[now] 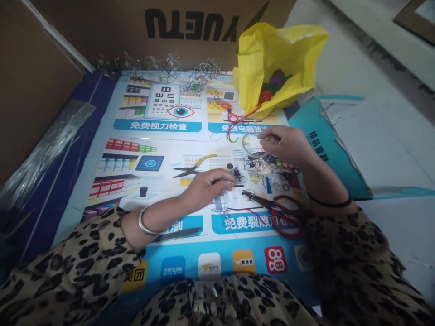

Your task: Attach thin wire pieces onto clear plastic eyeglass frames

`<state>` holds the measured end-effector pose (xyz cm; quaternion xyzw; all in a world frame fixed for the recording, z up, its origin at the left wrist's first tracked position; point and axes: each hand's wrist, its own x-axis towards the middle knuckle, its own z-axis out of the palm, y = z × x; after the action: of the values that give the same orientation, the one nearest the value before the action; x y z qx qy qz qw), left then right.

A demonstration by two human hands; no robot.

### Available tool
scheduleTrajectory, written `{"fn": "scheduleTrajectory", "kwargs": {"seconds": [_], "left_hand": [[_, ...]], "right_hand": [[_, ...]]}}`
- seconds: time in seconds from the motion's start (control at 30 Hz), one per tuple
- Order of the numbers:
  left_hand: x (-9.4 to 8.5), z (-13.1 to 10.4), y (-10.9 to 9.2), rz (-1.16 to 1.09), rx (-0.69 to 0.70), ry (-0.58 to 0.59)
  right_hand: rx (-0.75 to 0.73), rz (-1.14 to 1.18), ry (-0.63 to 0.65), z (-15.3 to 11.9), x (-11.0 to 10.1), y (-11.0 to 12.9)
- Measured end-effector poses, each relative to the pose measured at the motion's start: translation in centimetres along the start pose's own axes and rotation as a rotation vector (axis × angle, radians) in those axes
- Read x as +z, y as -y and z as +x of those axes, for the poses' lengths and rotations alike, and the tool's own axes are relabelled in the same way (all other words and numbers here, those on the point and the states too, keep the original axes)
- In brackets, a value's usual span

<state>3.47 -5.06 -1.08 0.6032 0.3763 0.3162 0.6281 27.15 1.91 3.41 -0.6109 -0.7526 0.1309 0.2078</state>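
Note:
My left hand is pinched at the fingertips over the middle of the printed sheet. From it hangs a thin strand with small clear beads. To the right and farther away, my right hand has its fingers closed at the edge of a thin round ring, which looks like coiled wire. Red cord lies just beyond the ring. Scissors with red handles rest below my right hand, and pliers with yellow handles lie beyond my left hand.
A yellow bag holding red and purple items stands at the back right. Tangled clear beaded pieces lie along the cardboard wall. A bundle of silvery strands is at the left. Teal cardboard lies at the right.

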Motion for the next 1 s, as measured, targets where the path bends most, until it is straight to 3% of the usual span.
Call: {"fn": "scheduleTrajectory", "kwargs": {"seconds": [0.27, 0.43, 0.57, 0.7, 1.0], "left_hand": [[0.0, 0.0, 0.4, -0.011, 0.062, 0.011], [-0.1, -0.1, 0.1, 0.025, 0.039, 0.018], [-0.2, -0.2, -0.2, 0.039, 0.038, 0.020], [-0.2, -0.2, -0.3, 0.041, 0.048, 0.016], [-0.1, -0.2, -0.2, 0.026, 0.009, -0.015]], "right_hand": [[-0.112, 0.219, 0.145, -2.3, -0.3, 4.5], [-0.060, 0.617, 0.253, -5.2, 1.1, 6.3], [0.021, 0.820, 0.295, -6.4, 2.8, 6.3], [0.128, 0.948, 0.228, -6.7, 4.0, 5.7], [0.135, 1.017, 0.222, -6.8, 4.2, 5.8]]}}
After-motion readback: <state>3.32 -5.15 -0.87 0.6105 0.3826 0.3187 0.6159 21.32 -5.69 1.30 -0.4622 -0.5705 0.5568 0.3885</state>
